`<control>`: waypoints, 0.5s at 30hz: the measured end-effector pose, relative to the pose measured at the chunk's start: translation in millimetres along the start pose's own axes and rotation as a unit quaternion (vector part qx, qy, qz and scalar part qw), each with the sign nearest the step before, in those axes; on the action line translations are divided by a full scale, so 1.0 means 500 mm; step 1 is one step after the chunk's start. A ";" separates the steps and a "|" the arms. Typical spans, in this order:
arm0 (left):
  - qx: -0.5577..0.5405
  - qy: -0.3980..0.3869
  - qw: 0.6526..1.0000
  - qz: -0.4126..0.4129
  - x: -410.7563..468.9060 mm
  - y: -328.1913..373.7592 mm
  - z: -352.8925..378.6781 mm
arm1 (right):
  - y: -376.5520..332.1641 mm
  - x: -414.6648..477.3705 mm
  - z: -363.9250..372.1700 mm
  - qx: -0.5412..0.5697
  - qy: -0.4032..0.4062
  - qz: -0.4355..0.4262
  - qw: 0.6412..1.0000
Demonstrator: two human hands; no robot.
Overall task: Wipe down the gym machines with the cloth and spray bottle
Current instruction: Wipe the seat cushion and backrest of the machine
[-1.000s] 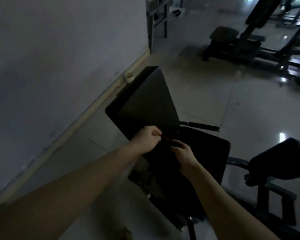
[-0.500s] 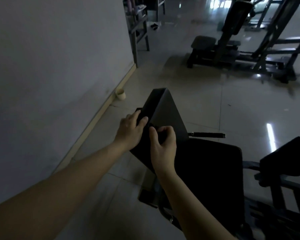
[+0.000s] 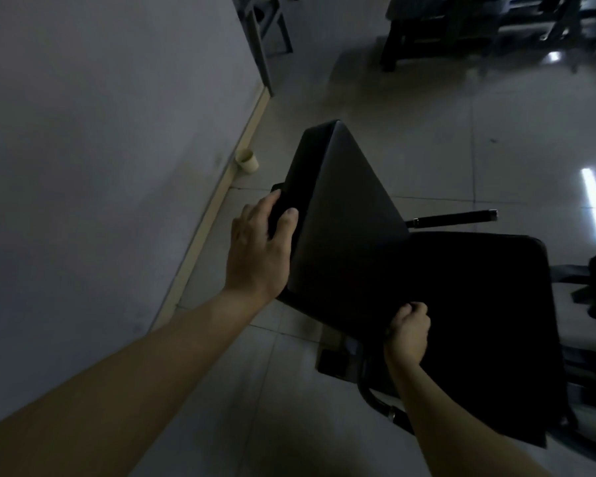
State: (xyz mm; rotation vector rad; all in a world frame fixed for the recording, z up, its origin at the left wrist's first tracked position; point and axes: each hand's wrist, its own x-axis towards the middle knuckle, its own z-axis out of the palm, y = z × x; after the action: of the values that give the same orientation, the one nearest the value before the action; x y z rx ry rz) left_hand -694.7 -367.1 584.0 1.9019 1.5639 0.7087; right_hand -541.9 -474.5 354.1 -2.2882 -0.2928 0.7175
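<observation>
- The machine (image 3: 427, 270) stands on the floor (image 3: 427, 149) just beside the wall (image 3: 100, 149), right below me. A framed rig like this looks heavy and fixed, so I judge it gets wiped where it stands, not shifted.
- Its back pad (image 3: 341, 208) tilts up towards the wall. It is black and smooth, vinyl by the look. I expect firm padding with a little give, and a surface that turns slick once sprayed. The side edges are the place to hold it; the broad face is the part to wipe.
- The seat (image 3: 496, 321) lies flat below the pad, meeting its lower edge, and is nearly lost in the dark. Probably the same covering, so the same handling.
- A thin bar (image 3: 455, 216) sticks out sideways beyond the seat. It looks stiff and would make a fair handhold.
- My left grip (image 3: 258, 249) grasps the pad's left edge, thumb on the front face and fingers wrapped round behind, steadying it.
- My right grip (image 3: 408, 330) is clenched in a fist at the pad's lower edge, where it meets the seat. Whether a cloth is bunched inside I cannot tell; it is too dark.
- The bottle I cannot see anywhere.
- A small pale cup (image 3: 246, 160) stands on the floor against the wall, apart from the machine.
- No brand, label or writing is readable on the pad, the seat or the rest of the machine.
</observation>
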 end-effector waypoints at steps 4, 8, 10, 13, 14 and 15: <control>0.002 -0.001 1.000 -0.002 0.001 0.004 -0.002 | -0.029 -0.009 -0.001 0.050 -0.011 0.155 0.987; 0.014 -0.005 1.000 0.008 0.001 0.004 -0.002 | -0.151 -0.100 -0.054 0.089 -0.029 0.064 0.994; 0.019 -0.002 1.000 0.006 0.000 0.014 -0.003 | -0.229 -0.169 -0.089 0.147 -0.059 -0.040 0.987; 0.023 -0.018 0.999 0.029 -0.016 0.025 -0.012 | -0.351 -0.281 -0.145 0.250 -0.103 -0.209 0.940; 0.018 -0.034 0.998 0.050 -0.021 0.017 -0.015 | -0.378 -0.308 -0.158 0.260 -0.110 -0.270 0.921; -0.020 -0.041 0.998 0.040 -0.023 0.007 -0.018 | -0.393 -0.322 -0.166 0.255 -0.108 -0.326 0.904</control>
State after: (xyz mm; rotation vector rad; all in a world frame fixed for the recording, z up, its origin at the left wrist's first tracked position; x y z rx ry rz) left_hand -700.7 -377.9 592.3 1.9483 1.4186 0.6825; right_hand -627.2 -443.4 605.7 -1.4751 -0.8218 0.5963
